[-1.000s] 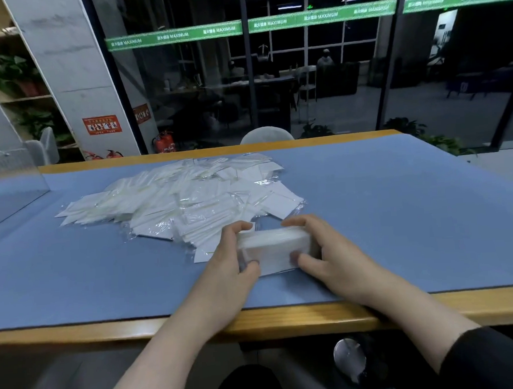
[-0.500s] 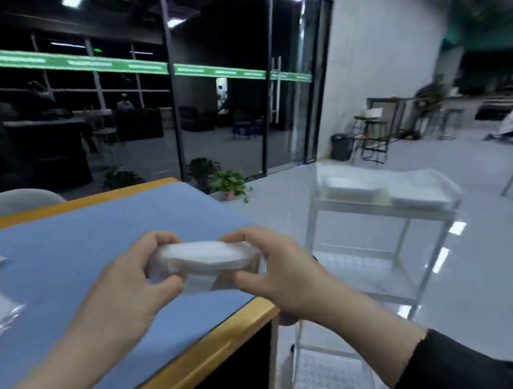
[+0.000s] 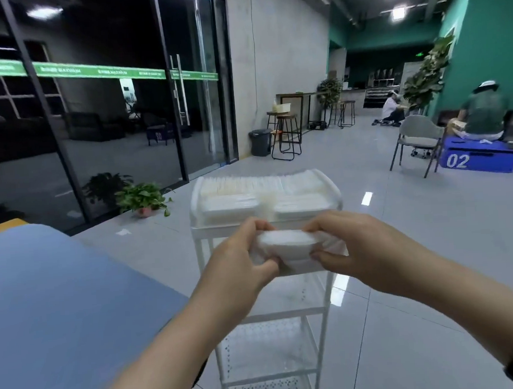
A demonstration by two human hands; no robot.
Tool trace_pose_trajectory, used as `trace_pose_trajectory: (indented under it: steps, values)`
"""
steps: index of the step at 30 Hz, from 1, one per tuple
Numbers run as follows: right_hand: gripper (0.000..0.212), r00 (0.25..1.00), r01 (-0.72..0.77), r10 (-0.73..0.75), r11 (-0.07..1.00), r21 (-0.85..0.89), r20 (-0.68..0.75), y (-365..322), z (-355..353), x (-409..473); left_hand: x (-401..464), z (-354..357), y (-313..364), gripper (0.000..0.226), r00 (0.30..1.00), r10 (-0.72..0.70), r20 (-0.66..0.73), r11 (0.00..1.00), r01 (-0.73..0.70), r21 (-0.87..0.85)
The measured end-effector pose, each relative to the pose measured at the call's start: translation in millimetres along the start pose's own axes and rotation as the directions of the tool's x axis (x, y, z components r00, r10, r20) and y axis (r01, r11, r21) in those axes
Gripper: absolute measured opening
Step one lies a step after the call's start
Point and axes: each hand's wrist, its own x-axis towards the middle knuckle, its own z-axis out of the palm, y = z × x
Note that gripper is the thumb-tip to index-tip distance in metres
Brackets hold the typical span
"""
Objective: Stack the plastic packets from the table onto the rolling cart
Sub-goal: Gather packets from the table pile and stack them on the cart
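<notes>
At the bottom of the frame two forearms with dark sleeves reach up toward the middle. The left hand (image 3: 241, 255) and right hand (image 3: 357, 248) meet at centre frame, each gripping one end of a bundle of white packets (image 3: 285, 246): the fingers curl over the top edge and the thumbs press in underneath, so the bundle is held between them in the air. It hangs in front of the cart (image 3: 205, 257), just below the rim of the top tray and not touching it. To the lower left lies the blue tabletop (image 3: 60, 296) with an orange edge at its far corner. Under the hands the cart's perforated lower shelves show. Just above the hands, the top tray carries stacked packets (image 3: 264, 191), a row standing on edge at the back and two flat piles in front. Beyond, left of centre, a potted plant (image 3: 143, 198) stands on the grey floor by dark glass doors. Far right, a blue box (image 3: 481, 159) marked 02 sits beside a grey chair (image 3: 417, 139).
</notes>
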Motion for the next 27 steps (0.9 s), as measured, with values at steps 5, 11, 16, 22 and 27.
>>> trace_pose_trajectory:
  steps: [5, 11, 16, 22, 27]
  values:
    - [0.03, 0.998, 0.025, -0.027, 0.999, -0.043, -0.065, 43.4, 9.6, 22.6, 42.4, 23.4, -6.2, 0.031, 1.0, 0.004, 0.023, 0.994, -0.007, 0.106]
    - [0.031, 0.99, 0.047, -0.058, 0.995, -0.088, -0.132, 80.7, 20.7, 58.6, 94.1, 36.0, -10.6, 0.035, 0.994, 0.107, 0.027, 0.939, -0.11, 0.326]
    - [0.029, 0.991, 0.022, -0.033, 0.996, -0.089, -0.129, 101.1, 22.8, 80.0, 121.1, 37.4, -11.2, 0.034, 0.974, 0.227, 0.01, 0.845, -0.202, 0.495]
    - [0.031, 0.988, -0.042, 0.036, 0.999, -0.032, -0.152, 112.0, 16.0, 98.5, 146.8, 34.9, -6.7, 0.034, 0.967, 0.256, -0.018, 0.827, -0.209, 0.523]
    - [0.027, 0.992, -0.063, 0.06, 0.998, -0.025, -0.107, 118.5, 19.8, 112.6, 157.2, 38.5, -13.3, 0.032, 0.981, 0.193, -0.017, 0.823, -0.152, 0.548]
